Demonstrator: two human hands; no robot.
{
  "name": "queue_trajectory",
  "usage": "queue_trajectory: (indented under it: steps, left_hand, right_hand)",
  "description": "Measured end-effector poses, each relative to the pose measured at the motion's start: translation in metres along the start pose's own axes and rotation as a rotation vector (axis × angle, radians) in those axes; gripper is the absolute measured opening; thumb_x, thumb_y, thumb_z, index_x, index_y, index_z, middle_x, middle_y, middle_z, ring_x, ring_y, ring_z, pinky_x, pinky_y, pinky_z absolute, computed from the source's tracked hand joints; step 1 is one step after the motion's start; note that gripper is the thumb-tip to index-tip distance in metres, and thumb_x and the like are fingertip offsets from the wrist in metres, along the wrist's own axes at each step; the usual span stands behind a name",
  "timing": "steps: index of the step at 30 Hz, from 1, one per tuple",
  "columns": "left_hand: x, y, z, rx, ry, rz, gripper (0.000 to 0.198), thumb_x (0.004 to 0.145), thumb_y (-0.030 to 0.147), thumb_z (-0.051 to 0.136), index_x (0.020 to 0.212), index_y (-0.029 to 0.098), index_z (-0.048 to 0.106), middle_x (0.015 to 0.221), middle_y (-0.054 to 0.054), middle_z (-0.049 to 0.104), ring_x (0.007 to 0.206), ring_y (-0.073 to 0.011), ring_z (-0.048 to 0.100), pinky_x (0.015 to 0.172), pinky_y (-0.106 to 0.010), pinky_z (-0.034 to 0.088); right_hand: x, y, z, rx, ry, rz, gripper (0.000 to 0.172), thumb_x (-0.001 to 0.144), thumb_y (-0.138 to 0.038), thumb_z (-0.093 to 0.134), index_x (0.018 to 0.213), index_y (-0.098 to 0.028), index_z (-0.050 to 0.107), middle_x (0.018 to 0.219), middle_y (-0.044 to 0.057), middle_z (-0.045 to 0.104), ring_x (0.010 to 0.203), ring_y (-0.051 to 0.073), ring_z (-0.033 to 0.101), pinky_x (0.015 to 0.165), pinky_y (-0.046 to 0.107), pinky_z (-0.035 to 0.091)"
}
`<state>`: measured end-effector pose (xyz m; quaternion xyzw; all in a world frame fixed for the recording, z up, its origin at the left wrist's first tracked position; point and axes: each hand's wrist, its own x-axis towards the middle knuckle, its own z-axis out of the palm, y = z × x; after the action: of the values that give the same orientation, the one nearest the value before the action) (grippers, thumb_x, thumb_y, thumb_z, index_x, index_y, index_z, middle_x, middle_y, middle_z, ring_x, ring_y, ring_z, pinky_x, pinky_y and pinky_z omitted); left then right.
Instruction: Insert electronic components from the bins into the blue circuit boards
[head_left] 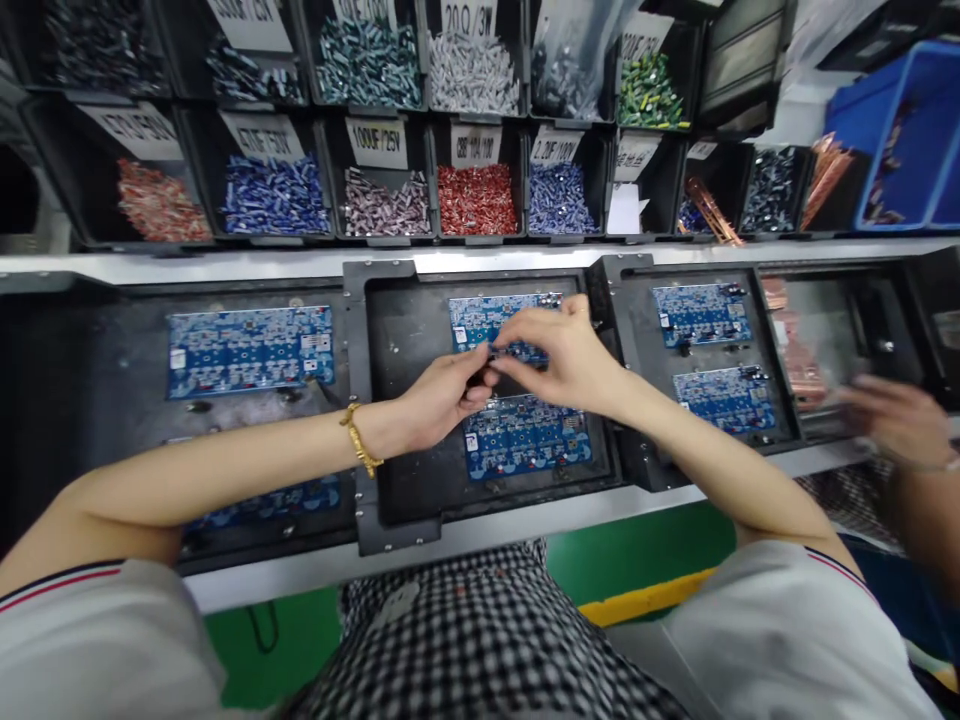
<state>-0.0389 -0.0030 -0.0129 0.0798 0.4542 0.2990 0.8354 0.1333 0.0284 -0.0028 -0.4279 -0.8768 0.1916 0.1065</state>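
Beyond the trays' far edges we see two rows of black plastic component bins (71,180), the back row cut off above, and a blue plastic crate (915,130) cut off at the right. Nearer, the middle black rectangular tray (409,480) carries an upper blue circuit board (469,315) near its far edge, partly hidden by our hands, and a lower blue circuit board (529,445) near its near edge. Our left forearm covers much of another blue board (281,503) at the left tray's near edge; our right forearm crosses the right tray's near-left corner. Farther right, a co-worker's blurred hand (904,415) hovers beside copper-coloured strips (801,370). Our left hand (450,395), with a gold-coloured bracelet (358,440) at the wrist, and right hand (559,350) pinch a tiny dark part (493,354) between their fingertips, over the upper board's near edge; its shape is too small to make out.
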Motion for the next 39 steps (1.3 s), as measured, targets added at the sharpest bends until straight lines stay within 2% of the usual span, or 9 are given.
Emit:
queue_trajectory:
  steps: [3,6,11,15,20,26,33,36,39]
  left_hand:
    - [-0.01,0.002,-0.009,-0.069,0.019,-0.013,0.025,0.093,0.013,0.042,0.072,0.009,0.055,0.063,-0.002,0.048,0.046,-0.0034,0.036,0.043,-0.013,0.028]
    - [-0.02,0.0,-0.021,-0.044,0.074,-0.048,0.024,0.091,0.005,0.036,0.081,0.006,0.058,0.07,-0.006,0.056,0.05,-0.0044,0.043,0.046,-0.015,0.032]
    - [-0.028,-0.007,-0.036,0.13,0.024,-0.037,0.023,0.091,0.026,0.054,0.079,0.007,0.06,0.065,-0.003,0.054,0.042,-0.001,0.029,0.04,-0.015,0.015]
    - [-0.029,-0.006,-0.038,0.113,0.084,-0.034,0.026,0.09,0.025,0.055,0.07,0.009,0.056,0.053,0.006,0.03,0.042,-0.0016,0.023,0.042,-0.015,0.013]
    - [-0.029,-0.007,-0.039,0.063,0.096,-0.006,0.017,0.088,0.01,0.049,0.082,0.005,0.064,0.072,-0.003,0.049,0.048,-0.0013,0.034,0.044,-0.014,0.022]
    - [-0.027,-0.011,-0.034,0.054,0.129,-0.013,0.027,0.092,0.021,0.05,0.077,0.004,0.065,0.066,-0.001,0.046,0.047,-0.0021,0.036,0.044,-0.015,0.023]
    - [-0.027,-0.024,-0.007,0.054,0.057,-0.009,0.027,0.093,0.02,0.048,0.069,0.008,0.054,0.062,0.001,0.045,0.046,-0.0025,0.033,0.045,-0.016,0.023]
    - [-0.027,-0.031,0.01,0.083,-0.03,-0.11,0.026,0.095,0.016,0.042,0.074,0.007,0.055,0.067,-0.001,0.048,0.05,-0.0038,0.037,0.048,-0.017,0.028]
    - [-0.024,-0.037,0.018,0.126,-0.05,-0.185,0.023,0.093,0.007,0.038,0.082,0.005,0.058,0.072,-0.004,0.051,0.053,-0.0051,0.042,0.052,-0.018,0.033]
  right_hand:
    - [0.012,-0.017,0.011,0.025,-0.055,-0.06,0.017,0.086,-0.025,0.044,0.087,-0.019,0.06,0.092,0.002,0.068,0.087,0.02,0.057,0.079,0.035,0.017]
    - [0.029,-0.011,0.025,-0.043,-0.105,-0.05,0.018,0.086,-0.025,0.043,0.086,-0.018,0.06,0.093,0.003,0.066,0.089,0.021,0.056,0.076,0.034,0.016]
    - [0.045,0.0,0.038,-0.127,-0.171,-0.066,0.02,0.086,-0.025,0.042,0.085,-0.017,0.06,0.096,0.005,0.064,0.091,0.022,0.054,0.075,0.034,0.016]
    - [0.045,-0.003,0.037,-0.205,-0.183,-0.112,0.022,0.087,-0.024,0.04,0.086,-0.015,0.059,0.096,0.007,0.064,0.091,0.024,0.052,0.075,0.036,0.017]
    - [0.042,-0.008,0.039,-0.307,-0.168,-0.155,0.026,0.09,-0.025,0.037,0.091,-0.013,0.06,0.099,0.01,0.065,0.091,0.025,0.052,0.078,0.039,0.018]
    - [0.038,-0.016,0.04,-0.373,-0.157,-0.127,0.03,0.094,-0.028,0.037,0.094,-0.011,0.062,0.102,0.014,0.065,0.092,0.027,0.054,0.083,0.042,0.019]
    - [-0.019,-0.035,0.004,-0.019,-0.095,-0.071,0.019,0.091,-0.03,0.046,0.09,-0.018,0.061,0.092,0.002,0.069,0.08,0.017,0.059,0.076,0.033,0.019]
    - [-0.057,-0.026,-0.012,-0.095,-0.053,-0.018,0.016,0.088,-0.024,0.046,0.087,-0.017,0.06,0.092,0.003,0.069,0.08,0.018,0.06,0.075,0.034,0.019]
    - [-0.09,-0.001,-0.012,-0.207,-0.017,0.1,0.013,0.085,-0.022,0.048,0.087,-0.016,0.06,0.096,0.006,0.069,0.082,0.02,0.061,0.074,0.035,0.019]
